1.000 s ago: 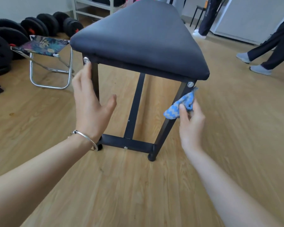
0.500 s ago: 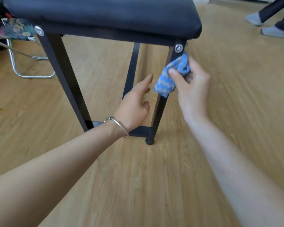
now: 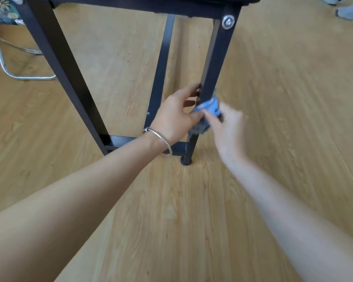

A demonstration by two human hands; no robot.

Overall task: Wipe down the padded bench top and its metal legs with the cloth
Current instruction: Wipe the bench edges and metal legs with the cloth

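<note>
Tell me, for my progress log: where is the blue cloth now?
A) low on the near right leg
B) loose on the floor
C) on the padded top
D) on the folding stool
A: the right hand holds the blue cloth against the near right leg, far below its bolt.

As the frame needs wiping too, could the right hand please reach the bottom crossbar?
Probably yes: the crossbar lies below the right hand and cloth; the left hand grips the leg, its wrist crossing the bar.

Bench top (image 3: pixel 143 2) cropped; cloth (image 3: pixel 209 106) + right hand (image 3: pixel 227 127) motion-blurred.
</note>
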